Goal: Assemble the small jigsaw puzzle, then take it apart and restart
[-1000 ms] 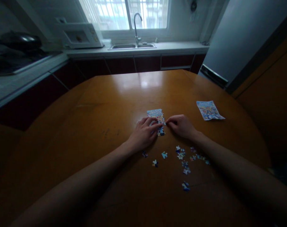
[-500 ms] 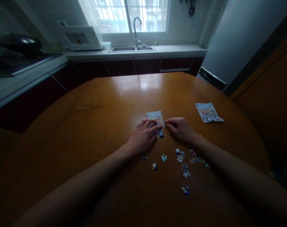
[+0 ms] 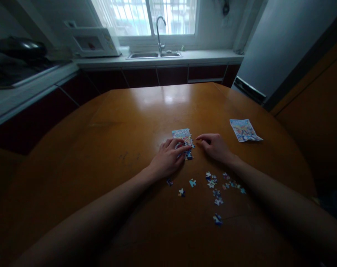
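A partly joined jigsaw puzzle (image 3: 182,132) lies on the table, its right edge showing uneven tabs. My left hand (image 3: 168,155) rests over its lower left part with fingers spread, covering some of the picture. Just right of that edge, apart from it, is my right hand (image 3: 214,146), thumb and forefinger pinched together. Whether a small piece sits between those fingertips cannot be made out. Nearer to me lie loose jigsaw pieces: a light blue piece (image 3: 192,183), a white and dark piece (image 3: 181,192), and a cluster of pieces (image 3: 212,181) below my right hand.
A creased picture sheet (image 3: 244,130) lies at the right on the brown wooden table (image 3: 115,122). One blue and white piece (image 3: 217,219) is closest to me. Beyond the table are a counter with a sink (image 3: 143,55), a microwave (image 3: 92,42) and a fridge (image 3: 282,44).
My right hand has drawn slightly right, away from the puzzle's edge, still pinched. My left hand stays on the puzzle. The whole view has shifted a little.
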`<state>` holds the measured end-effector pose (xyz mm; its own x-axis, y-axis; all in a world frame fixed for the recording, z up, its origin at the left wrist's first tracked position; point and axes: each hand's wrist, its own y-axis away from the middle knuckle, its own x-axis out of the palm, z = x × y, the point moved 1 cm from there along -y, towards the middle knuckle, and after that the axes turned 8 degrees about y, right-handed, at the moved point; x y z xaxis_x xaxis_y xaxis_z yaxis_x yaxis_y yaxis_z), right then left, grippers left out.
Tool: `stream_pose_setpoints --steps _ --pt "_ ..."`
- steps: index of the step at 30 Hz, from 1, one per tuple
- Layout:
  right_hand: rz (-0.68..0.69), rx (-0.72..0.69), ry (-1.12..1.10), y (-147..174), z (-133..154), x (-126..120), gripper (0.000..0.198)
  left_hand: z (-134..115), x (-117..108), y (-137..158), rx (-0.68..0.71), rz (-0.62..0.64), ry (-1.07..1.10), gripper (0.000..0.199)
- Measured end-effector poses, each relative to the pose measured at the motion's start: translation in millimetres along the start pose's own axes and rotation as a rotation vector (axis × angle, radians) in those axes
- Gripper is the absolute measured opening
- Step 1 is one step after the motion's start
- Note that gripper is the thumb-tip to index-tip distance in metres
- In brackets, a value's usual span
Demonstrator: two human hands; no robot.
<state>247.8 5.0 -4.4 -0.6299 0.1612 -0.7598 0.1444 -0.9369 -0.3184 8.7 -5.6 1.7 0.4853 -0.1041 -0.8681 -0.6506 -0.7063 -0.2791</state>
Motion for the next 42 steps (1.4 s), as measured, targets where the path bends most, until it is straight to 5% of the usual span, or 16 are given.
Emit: stream_pose_setpoints --steps 11,42 --pt "0.214 -0.233 0.071 0.7 6.6 -4.5 0.032 1.3 0.0 0.1 0.017 -0.012 0.014 0.040" --pt "0.181 -0.145 0.105 -0.2 6.6 -3.7 0.025 -1.1 -1.7 -1.6 -0.009 -0.017 0.048 0.032"
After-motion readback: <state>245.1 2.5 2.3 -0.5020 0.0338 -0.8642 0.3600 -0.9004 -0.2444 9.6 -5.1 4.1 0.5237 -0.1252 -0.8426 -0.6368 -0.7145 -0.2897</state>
